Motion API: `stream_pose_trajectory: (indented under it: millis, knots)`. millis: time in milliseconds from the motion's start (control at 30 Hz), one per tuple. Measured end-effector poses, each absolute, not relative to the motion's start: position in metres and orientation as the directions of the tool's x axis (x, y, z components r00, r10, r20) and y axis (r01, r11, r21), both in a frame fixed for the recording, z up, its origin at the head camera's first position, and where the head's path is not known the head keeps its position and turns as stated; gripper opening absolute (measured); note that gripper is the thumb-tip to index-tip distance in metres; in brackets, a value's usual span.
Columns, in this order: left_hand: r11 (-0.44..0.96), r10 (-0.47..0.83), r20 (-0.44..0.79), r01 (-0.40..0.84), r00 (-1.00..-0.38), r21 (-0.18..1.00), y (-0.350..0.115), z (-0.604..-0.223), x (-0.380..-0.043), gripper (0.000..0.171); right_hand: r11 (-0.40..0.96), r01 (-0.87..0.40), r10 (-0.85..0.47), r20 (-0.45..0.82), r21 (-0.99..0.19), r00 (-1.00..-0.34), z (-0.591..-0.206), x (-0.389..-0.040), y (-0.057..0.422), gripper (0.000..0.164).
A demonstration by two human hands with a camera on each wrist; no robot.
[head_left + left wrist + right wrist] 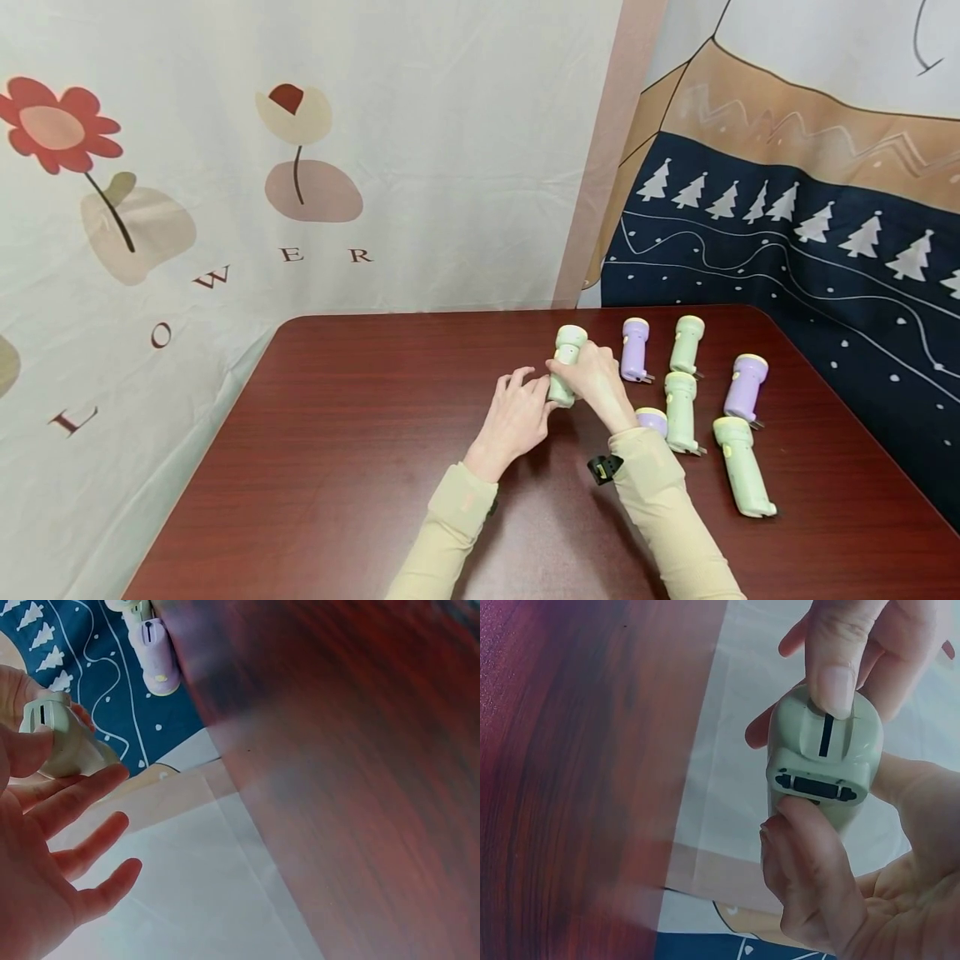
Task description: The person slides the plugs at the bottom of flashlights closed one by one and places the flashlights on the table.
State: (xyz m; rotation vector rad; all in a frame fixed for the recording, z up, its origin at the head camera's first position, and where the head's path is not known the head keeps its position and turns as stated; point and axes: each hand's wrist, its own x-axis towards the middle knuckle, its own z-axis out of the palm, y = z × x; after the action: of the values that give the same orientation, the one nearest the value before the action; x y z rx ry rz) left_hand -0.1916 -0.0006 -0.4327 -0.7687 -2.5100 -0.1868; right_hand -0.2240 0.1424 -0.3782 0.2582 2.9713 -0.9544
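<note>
A pale green flashlight [567, 353] is held up over the table between both hands. My right hand [600, 385] grips its body, fingers curled round the side. My left hand [517, 414] pinches its tail end, with the thumb [835, 691] on the slotted slider and the other fingers spread in the left wrist view. Below that slot, the right wrist view shows a dark recess [815, 787] in the end face. The flashlight's head points away from me.
Right of the hands lie purple flashlights [634, 348] and green flashlights [742, 475], several with plug prongs sticking out at the tail. One purple flashlight [651, 419] is partly hidden by the right forearm. The dark red table [337, 467] meets printed cloths [450, 167] behind.
</note>
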Motion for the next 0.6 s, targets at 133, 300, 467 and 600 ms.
stream_pose_trajectory:
  millis: [133,300,467,600]
  knots:
    - [0.838,0.47,0.488,0.545,-0.735,0.015,-0.004,-0.434,-0.193,0.029,0.804,0.145,0.149,-0.04,-0.577,-0.988,-0.38,-0.226,0.139,0.055]
    - [0.827,0.429,0.437,0.539,-0.791,0.163,-0.018,-0.435,-0.202,0.04,0.797,0.114,0.142,-0.001,-0.594,-0.99,-0.383,-0.233,0.13,0.054]
    - [0.788,0.334,0.335,0.456,-0.881,0.413,-0.051,-0.426,-0.216,0.04,0.776,0.062,0.13,0.062,-0.627,-0.99,-0.388,-0.244,0.109,0.049]
    - [0.776,0.158,0.283,0.296,-0.946,0.556,-0.084,-0.416,-0.224,0.037,0.777,0.029,0.114,0.094,-0.629,-0.989,-0.392,-0.255,0.084,0.047]
